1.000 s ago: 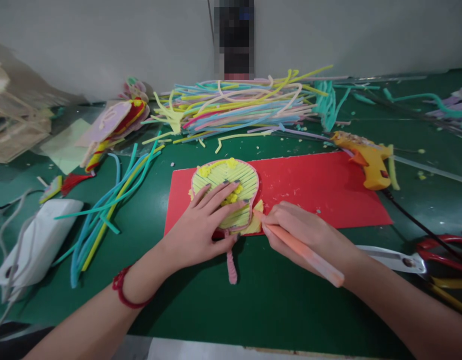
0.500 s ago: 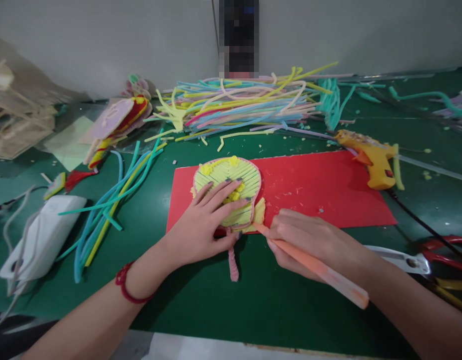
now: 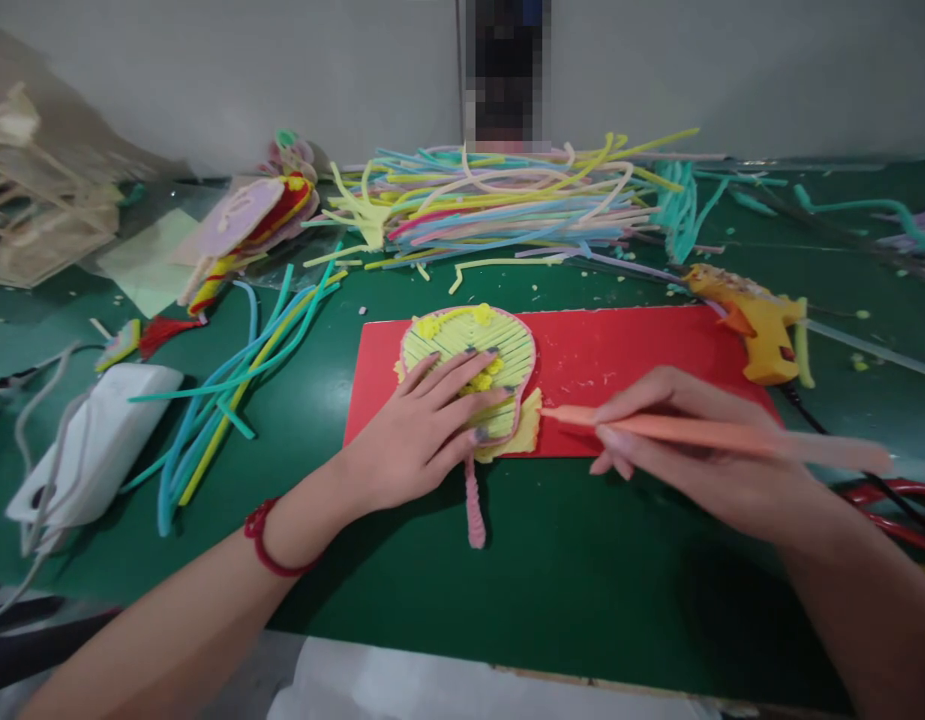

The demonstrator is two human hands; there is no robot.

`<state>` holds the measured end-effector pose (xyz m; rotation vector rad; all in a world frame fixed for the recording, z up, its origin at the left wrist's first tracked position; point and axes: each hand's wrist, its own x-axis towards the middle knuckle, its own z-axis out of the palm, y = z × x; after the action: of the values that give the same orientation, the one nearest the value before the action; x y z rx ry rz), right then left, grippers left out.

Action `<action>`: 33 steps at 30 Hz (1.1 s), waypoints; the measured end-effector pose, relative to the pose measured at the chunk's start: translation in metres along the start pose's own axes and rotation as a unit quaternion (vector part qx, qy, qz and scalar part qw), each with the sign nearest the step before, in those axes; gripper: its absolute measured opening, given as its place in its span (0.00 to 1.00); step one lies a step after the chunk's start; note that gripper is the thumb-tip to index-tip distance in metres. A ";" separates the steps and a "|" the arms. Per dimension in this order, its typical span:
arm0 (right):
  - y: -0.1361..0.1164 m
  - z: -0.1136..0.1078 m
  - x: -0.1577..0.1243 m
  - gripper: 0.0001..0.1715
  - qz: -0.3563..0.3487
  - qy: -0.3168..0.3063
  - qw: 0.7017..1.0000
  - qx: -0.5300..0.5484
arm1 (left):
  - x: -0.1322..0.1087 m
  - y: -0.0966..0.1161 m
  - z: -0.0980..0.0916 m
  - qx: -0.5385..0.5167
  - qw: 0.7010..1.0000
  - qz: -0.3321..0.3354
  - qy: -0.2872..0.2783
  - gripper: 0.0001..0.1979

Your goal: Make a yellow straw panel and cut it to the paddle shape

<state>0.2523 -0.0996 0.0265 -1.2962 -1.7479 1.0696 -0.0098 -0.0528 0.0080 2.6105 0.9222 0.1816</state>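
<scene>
My left hand lies flat, fingers spread, on a yellow-green fan-shaped piece with a pink edge, yellow fuzzy flowers and a pink twisted handle. A thin yellow sheet sticks out from under its lower right side. Closed around an orange felt-tip pen, my right hand is to the right of the fan. The pen's tip is close to the yellow sheet's right edge; whether it touches I cannot tell. Beneath the fan is a red board, part of which the right hand hides.
A yellow glue gun rests on the board's right end, its cord running right. Bundled pipe cleaners lie behind; loose ones and a white power bank with cables are at left. Red scissor handles show at right.
My right hand and the pen have moved right and up along the yellow sheet's edge, and the pen has swung flatter. My left hand stays on the fan. The view has shifted slightly.
</scene>
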 end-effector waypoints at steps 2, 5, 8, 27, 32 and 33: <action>0.001 0.000 0.001 0.08 0.024 0.026 0.994 0.101 | 0.000 0.000 -0.001 -0.007 1.000 -0.001 -0.002 0.22; 0.000 0.013 0.005 0.09 0.034 0.088 0.979 0.181 | 0.000 -0.001 -0.001 -0.027 1.000 -0.009 0.001 0.22; -0.003 0.036 0.005 0.08 0.051 0.121 0.981 0.142 | 0.001 -0.003 -0.001 -0.062 0.998 -0.015 0.023 0.23; -0.001 0.072 -0.003 0.10 0.001 0.135 0.990 -0.036 | 0.001 -0.004 -0.001 -0.094 0.994 0.002 0.047 0.22; -0.001 0.073 -0.003 0.06 -0.018 0.120 0.993 -0.006 | 0.001 -0.005 0.000 -0.090 0.995 0.005 0.047 0.22; -0.001 0.073 -0.003 0.06 -0.019 0.119 0.993 -0.004 | 0.001 -0.005 0.000 -0.091 0.995 0.006 0.049 0.22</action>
<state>0.1877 -0.1173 -0.0026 -1.3325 -1.5924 0.8495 -0.0116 -0.0485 0.0059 2.4586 0.8789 0.3818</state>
